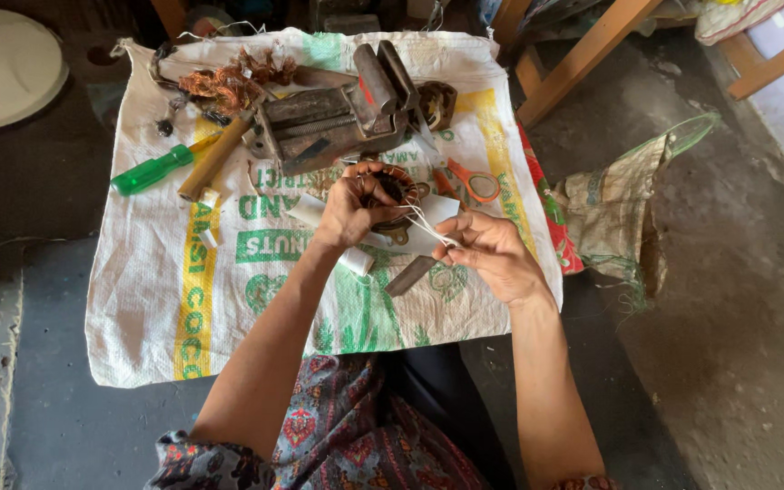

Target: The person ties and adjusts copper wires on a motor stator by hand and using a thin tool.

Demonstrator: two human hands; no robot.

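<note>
Single head-worn view — looks steeply down from close above onto a woven sack (229,299) spread on the floor (728,345).

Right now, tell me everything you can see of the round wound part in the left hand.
The round wound part is a dark metal ring with brownish copper-looking windings inside. It sits tilted above the white printed sack, gripped at its left rim by the left hand. White cord runs from it to the right hand, which pinches it.

Left hand (351,210) covers most of the round wound core (398,191). White disc (2,68) at 10 o'clock cut by frame edge. Thread (428,225) detail too fine.
</note>
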